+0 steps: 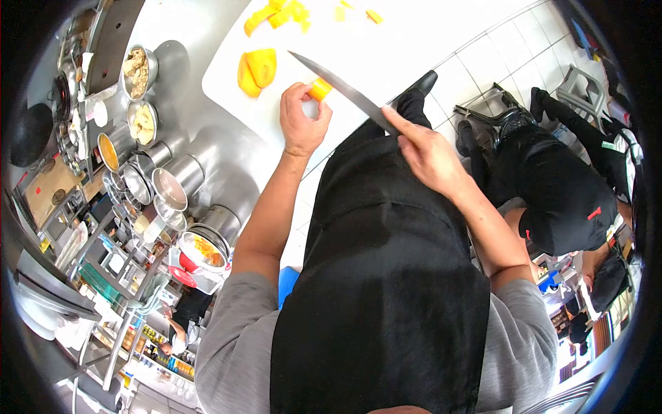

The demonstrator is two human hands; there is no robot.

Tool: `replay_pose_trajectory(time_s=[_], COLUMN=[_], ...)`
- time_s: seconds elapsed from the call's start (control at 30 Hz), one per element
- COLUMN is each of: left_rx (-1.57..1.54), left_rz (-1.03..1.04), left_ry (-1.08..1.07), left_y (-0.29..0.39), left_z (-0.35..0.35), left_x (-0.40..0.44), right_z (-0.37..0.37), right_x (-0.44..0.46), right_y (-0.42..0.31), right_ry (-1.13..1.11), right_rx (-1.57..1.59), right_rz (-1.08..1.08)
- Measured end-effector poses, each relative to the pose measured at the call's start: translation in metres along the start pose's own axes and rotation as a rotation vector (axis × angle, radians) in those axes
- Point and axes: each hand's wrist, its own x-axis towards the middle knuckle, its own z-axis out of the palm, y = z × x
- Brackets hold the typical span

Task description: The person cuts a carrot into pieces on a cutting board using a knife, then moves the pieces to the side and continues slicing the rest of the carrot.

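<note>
My left hand [303,123] pinches a small yellow-orange piece of produce [320,90] at the edge of a white cutting board [224,76]; I cannot tell if it is fruit or vegetable. In my right hand [429,155] is the handle of a chef's knife [345,90]. Its long blade slants up and left, passing beside the held piece. A larger rounded yellow-orange chunk [258,71] lies on the board, left of the knife tip. Several cut pieces [288,12] are farther up the board.
Left of the board, a steel counter [207,138] bears bowls of pale chunks [143,123] and several metal pots [178,178]. A pot of orange pieces [205,250] stands nearer me. To my right, a person in black [562,200] bends close by, near a grey stool [581,92].
</note>
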Motion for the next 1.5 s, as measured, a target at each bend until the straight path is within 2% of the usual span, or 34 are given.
replay_pose_trajectory(time_s=[0.07,0.17,0.2,0.27,0.5,0.57,0.87,1.1,1.17,1.27,1.5], left_rx=[0.005,-0.015,-0.013,-0.007,-0.027,-0.023,-0.044,-0.009,-0.002,-0.015,-0.030], left_rz=[0.038,0.031,0.034,0.044,0.022,0.024,0.018,0.060,0.035,0.047,0.045], left_ry=[0.007,-0.002,-0.004,-0.015,-0.029,-0.023,-0.012,-0.009,-0.050,-0.046,-0.055], left_y=[0.000,0.000,0.001,0.004,0.003,0.002,0.003,0.005,0.002,0.000,0.002], left_z=[-0.001,-0.001,-0.001,-0.004,-0.003,-0.004,-0.003,-0.005,-0.005,-0.005,-0.006], left_x=[0.001,0.001,0.003,0.004,0.003,0.003,0.003,0.004,0.001,0.001,0.004], right_z=[-0.008,-0.011,-0.002,0.019,0.031,0.039,0.021,0.031,0.034,0.031,0.043], right_x=[-0.001,0.010,0.013,0.020,0.032,0.032,0.036,0.036,0.040,0.043,0.054], right_y=[0.000,0.008,0.019,0.038,0.047,0.051,0.032,0.042,0.043,0.037,0.038], right_ry=[0.076,-0.091,-0.089,-0.037,-0.063,-0.023,-0.150,-0.127,-0.087,-0.117,-0.099], right_rx=[0.071,0.158,0.161,0.366,0.462,0.510,0.502,0.570,0.549,0.608,0.515], right_rz=[0.009,0.226,0.225,0.120,0.151,0.090,0.273,0.239,0.166,0.224,0.182])
